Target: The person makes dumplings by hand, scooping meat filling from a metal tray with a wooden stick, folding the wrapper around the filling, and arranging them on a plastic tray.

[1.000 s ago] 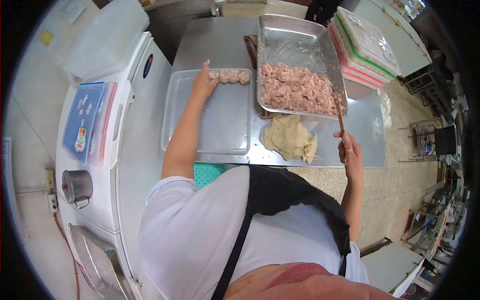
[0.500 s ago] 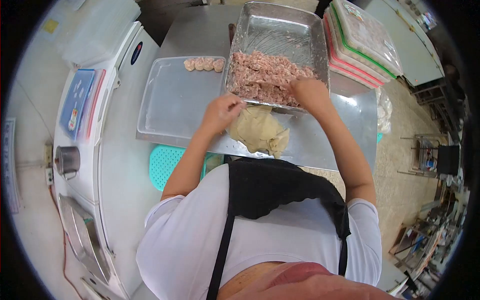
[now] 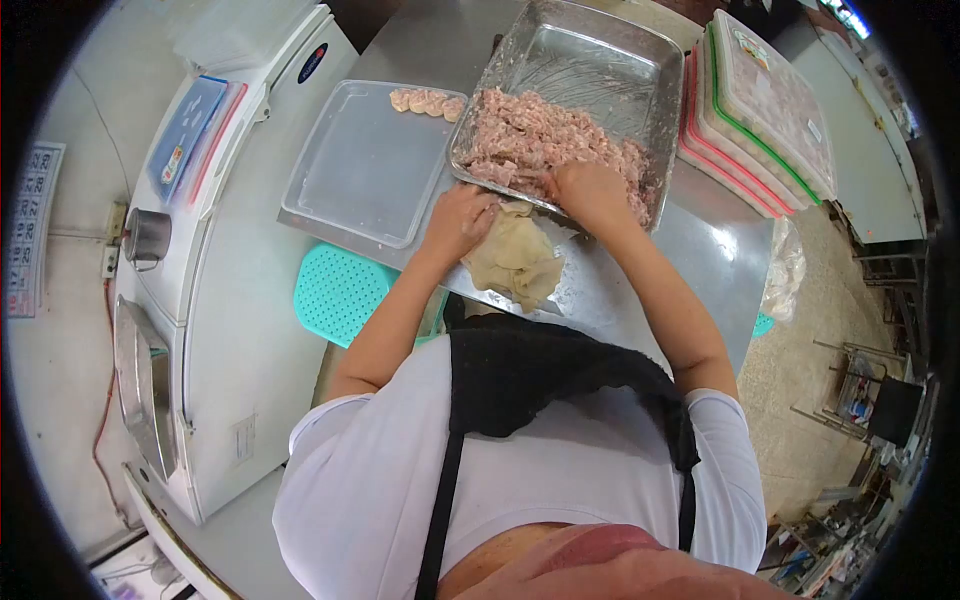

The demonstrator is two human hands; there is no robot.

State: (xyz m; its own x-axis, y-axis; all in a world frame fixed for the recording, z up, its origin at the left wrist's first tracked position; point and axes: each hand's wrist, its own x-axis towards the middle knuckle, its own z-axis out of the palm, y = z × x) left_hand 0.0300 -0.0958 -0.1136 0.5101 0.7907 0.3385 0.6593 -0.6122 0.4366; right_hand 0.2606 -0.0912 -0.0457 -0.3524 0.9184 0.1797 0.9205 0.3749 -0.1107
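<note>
While my L grip (image 3: 462, 222) is curled at the top-left edge of the wrapper stack (image 3: 515, 262), my R grip (image 3: 590, 190) is down in the ground meat (image 3: 560, 135), near side of the metal tray (image 3: 615, 55). L fingers look bunched, but can't tell if they're pinching a sheet; R fingertips are hidden, so can't tell if they're closed on anything either. Wrappers are on the table (image 3: 650, 290), just below the tray, and a short row of filled pieces (image 3: 428, 103) sits at the far edge of the plastic sheet (image 3: 365, 165). Imo this is the portioning step, & the next move calls for a small, even dab of meat w/ one wrapper peeled off flat. Text-wise: sideways numbers incl. 28 & 27 on the wall calendar (image 3: 32, 230); the oval fridge badge (image 3: 313, 63) and the box-lid label (image 3: 752, 50) are too small to read tbh.
</note>
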